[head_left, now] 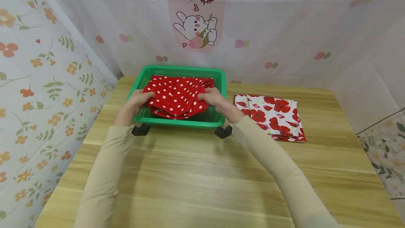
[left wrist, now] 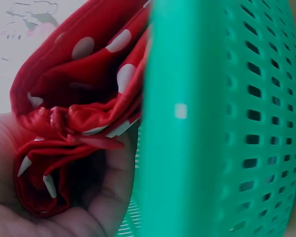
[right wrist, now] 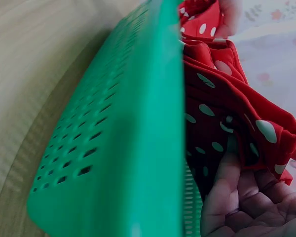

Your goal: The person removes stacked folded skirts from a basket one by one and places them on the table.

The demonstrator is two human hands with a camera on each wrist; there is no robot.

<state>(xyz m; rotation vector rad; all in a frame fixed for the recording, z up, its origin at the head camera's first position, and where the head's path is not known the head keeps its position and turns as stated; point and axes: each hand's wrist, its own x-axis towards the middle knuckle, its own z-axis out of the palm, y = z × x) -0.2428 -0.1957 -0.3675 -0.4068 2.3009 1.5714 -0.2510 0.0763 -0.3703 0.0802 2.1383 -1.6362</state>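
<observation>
A folded red cloth with white polka dots (head_left: 177,96) is held between both hands, inside the green plastic basket (head_left: 177,124). At its left end my left hand (head_left: 137,100) grips the folds, thumb on top; the left wrist view shows the fingers (left wrist: 116,182) curled beneath the rolled layers. On the opposite end my right hand (head_left: 215,98) pinches the cloth, with its fingers (right wrist: 256,197) under the edge in the right wrist view. The cloth's underside is hidden in the head view.
Right of the basket lies a folded white cloth with red flowers (head_left: 269,117) on the wooden table (head_left: 190,171). Printed curtains (head_left: 269,20) hang behind the table and along its left side. Black wrist mounts (head_left: 223,132) sit close to the basket's front rim.
</observation>
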